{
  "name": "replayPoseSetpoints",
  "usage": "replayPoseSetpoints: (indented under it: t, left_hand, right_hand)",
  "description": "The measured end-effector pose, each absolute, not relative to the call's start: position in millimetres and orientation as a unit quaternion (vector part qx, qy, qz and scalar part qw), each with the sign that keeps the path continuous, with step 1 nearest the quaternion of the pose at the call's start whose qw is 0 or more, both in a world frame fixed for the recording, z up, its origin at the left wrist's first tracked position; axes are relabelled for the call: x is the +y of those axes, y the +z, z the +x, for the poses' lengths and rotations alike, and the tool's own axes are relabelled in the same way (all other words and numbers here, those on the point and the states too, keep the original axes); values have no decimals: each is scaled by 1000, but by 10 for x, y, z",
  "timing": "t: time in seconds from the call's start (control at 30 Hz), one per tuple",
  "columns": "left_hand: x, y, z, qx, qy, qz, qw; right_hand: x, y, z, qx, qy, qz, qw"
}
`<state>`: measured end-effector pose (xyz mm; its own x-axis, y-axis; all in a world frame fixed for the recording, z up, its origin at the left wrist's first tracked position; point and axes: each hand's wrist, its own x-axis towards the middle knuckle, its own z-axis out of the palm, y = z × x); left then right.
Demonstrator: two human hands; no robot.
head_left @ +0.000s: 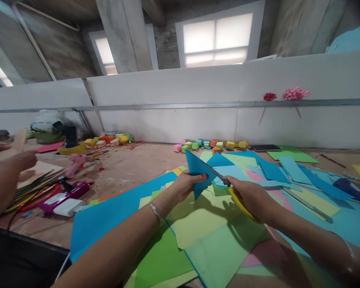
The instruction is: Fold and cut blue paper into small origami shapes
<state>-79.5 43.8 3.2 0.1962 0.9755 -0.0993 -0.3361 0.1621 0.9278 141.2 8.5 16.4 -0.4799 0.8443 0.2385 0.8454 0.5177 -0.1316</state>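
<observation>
My left hand (184, 185) pinches a blue sheet of paper (198, 173) and holds it up above the table. My right hand (250, 197) grips yellow-handled scissors (228, 188); their blades are in the paper's edge. Both hands hover over a spread of green, light green and blue paper sheets (204, 236) on the brown table (132, 164). A bracelet sits on my left wrist.
Another person's hands (6, 168) work at the far left beside coloured sticks, a pink glue gun (76, 162) and a purple-white object (64, 200). Small coloured paper boxes (210, 145) line the white partition. A metal ruler (309, 205) lies on blue cuttings at right.
</observation>
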Motion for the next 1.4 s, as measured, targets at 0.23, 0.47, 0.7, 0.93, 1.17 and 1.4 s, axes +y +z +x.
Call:
replayPoseSetpoints:
  t: [0.23,0.47,0.7,0.93,1.17,1.4]
  left_hand:
    - [423,33,-801,380,475,432,666]
    - [386,49,-794,362,461,446,676]
    - [338,45,-759,346,430,474,686]
    - [309,42,-727,344,420,468,697]
    - [272,39,-694,358,403,448,713]
    - [276,17,-704,342,393,461,718]
  right_hand:
    - [107,69,1404,-870,88,-442,199]
    - [66,130,1372,-847,140,-456,237]
    - [52,170,1357,-843,141,-451,257]
    - [45,140,1359,-845,112,-452,264]
    - [37,128,1365,-846,69,-476,230]
    - [19,147,1360,-846,98,-471,228]
